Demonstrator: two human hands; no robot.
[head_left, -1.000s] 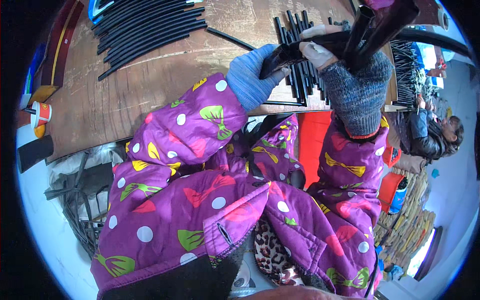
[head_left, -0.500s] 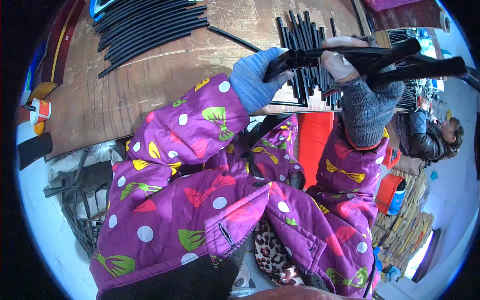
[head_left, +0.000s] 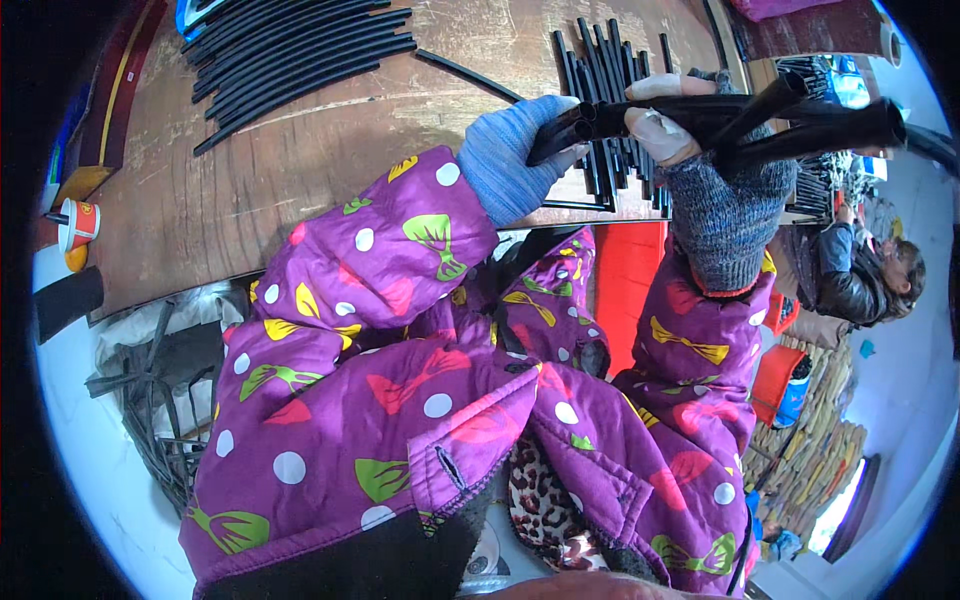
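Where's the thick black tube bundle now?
Head view, upper right: the tube bundle is held by the left hand and right hand, over thin black rods on the table.

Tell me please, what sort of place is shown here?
Probably a small workshop. Many black rods lie side by side on a worn wooden table; the left hand and right hand hold black tubes, and another person is at the right.
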